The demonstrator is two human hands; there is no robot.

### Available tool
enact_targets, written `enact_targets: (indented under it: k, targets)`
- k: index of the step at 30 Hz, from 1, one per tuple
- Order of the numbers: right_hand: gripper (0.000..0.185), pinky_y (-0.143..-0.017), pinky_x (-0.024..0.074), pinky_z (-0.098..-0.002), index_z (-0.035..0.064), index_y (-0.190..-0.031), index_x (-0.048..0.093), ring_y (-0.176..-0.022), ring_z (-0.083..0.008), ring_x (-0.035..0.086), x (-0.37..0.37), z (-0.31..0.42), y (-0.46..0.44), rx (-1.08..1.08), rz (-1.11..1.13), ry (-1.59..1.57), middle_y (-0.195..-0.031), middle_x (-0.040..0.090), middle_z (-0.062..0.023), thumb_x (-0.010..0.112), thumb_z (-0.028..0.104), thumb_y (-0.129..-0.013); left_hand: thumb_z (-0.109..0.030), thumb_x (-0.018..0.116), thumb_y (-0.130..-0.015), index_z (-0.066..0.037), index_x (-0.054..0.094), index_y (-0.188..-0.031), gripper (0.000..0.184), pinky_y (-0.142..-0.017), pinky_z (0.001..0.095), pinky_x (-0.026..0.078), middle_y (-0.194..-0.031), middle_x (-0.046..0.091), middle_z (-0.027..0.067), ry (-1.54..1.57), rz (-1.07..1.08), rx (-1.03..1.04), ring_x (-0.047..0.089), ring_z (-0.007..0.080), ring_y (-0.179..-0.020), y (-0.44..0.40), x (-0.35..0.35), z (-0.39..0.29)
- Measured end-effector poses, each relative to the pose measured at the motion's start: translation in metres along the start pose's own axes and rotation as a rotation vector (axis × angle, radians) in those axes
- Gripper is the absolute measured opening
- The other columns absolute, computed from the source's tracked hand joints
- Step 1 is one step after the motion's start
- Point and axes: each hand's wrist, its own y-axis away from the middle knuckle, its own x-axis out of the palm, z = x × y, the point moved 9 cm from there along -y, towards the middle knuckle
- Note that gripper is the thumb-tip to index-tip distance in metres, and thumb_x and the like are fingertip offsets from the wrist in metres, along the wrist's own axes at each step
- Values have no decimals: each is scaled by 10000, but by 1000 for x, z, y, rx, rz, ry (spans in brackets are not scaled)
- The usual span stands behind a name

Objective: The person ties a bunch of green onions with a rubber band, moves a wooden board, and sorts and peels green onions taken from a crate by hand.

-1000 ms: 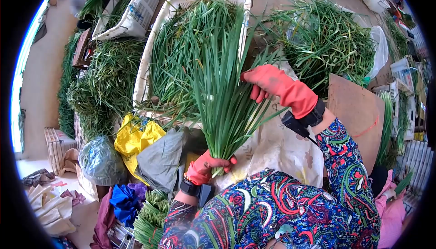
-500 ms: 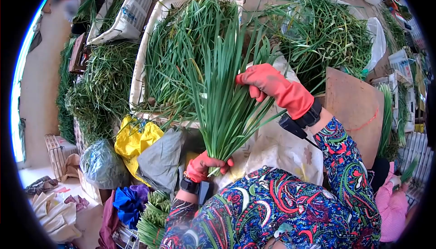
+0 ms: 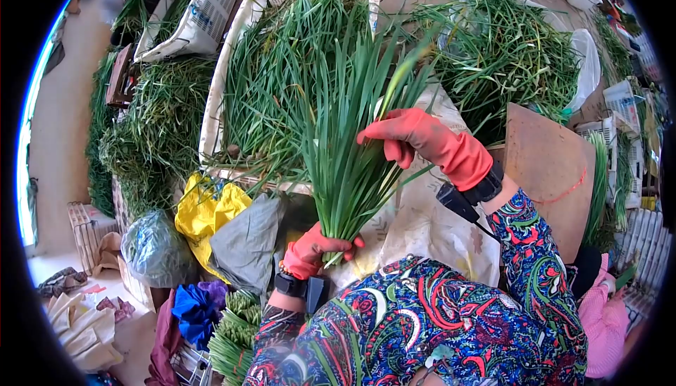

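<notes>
While the gloved left hand is closed around the pale lower end of the green bunch, which fans upward from that grip, the gloved right hand has its bent fingers at the bunch's edge, above and right of the grip — whether they pinch the yellowish blade rising there, I cannot tell. Beyond the grip stands a white crate heaped with loose leaves; left of it — a grey cloth.
</notes>
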Motion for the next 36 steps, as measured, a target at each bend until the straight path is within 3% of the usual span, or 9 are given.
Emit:
enact_targets:
  k: [11,15,16,19,20,27,31,33,36]
  targets:
    - [251,-371,345,-222,-8,-889,649,-390,-101,434,-6,9,24,-78,-64,25,-514,495,-39,525,181,-780,-37,640,-658,14,542,-963,324,-562,260,471,-802,613,89,-206,-201,89,578,159,-612,-10,-16,-22]
    - [252,-407,353,-217,-1,-917,653,-429,-95,441,-15,-12,28,70,-5,-64,-522,490,-34,515,150,-771,21,621,-598,-4,476,-1098,521,-609,273,476,-908,571,66,-216,-286,158,579,167,-803,-16,-40,-26]
    - [261,-515,424,-232,1,-940,649,-548,-118,529,-22,-14,30,117,-38,39,-609,561,-56,534,150,-759,5,618,-604,-7,465,-1112,530,-620,273,473,-932,555,54,-246,-312,151,575,168,-825,-15,-41,-29]
    - [240,-663,463,-258,-1,-912,651,-705,-149,587,-39,-18,19,-203,-151,266,-745,623,-81,572,133,-730,-3,628,-612,-5,465,-1112,526,-631,270,471,-920,561,50,-282,-285,171,574,160,-829,-15,-38,-32]
    - [222,-779,440,-268,-2,-888,647,-844,-158,589,-38,-16,21,-162,-113,192,-850,642,-85,601,105,-699,-3,631,-613,-5,465,-1111,525,-645,267,468,-916,561,47,-281,-272,164,570,154,-831,-16,-36,-30]
    - [173,-801,416,-274,-43,-879,593,-802,-170,568,-74,-42,0,-218,-271,-251,-852,613,-75,517,42,-749,-2,639,-628,-9,464,-1121,523,-730,243,435,-922,571,36,-338,-142,139,540,116,-836,-21,-20,-27]
    - [154,-860,397,-283,-15,-845,593,-872,-163,540,-121,-15,17,-489,-462,-504,-860,593,-79,467,60,-796,-4,636,-638,-7,476,-1089,478,-680,245,448,-912,582,47,-293,-183,159,549,122,-797,-11,-23,-33]
    - [130,-814,448,-291,5,-860,599,-916,-193,566,-139,22,31,-639,-205,-469,-963,613,-127,518,97,-816,-6,634,-645,-5,486,-1077,456,-640,253,457,-884,590,61,-241,-204,118,558,132,-748,-4,-34,-26]
    - [136,-841,476,-311,-7,-915,577,-961,-208,565,-187,60,55,-656,-169,-471,-1029,596,-143,514,79,-830,-21,637,-649,0,502,-1061,434,-584,263,462,-836,597,83,-206,-226,39,564,145,-668,-3,-49,-14]
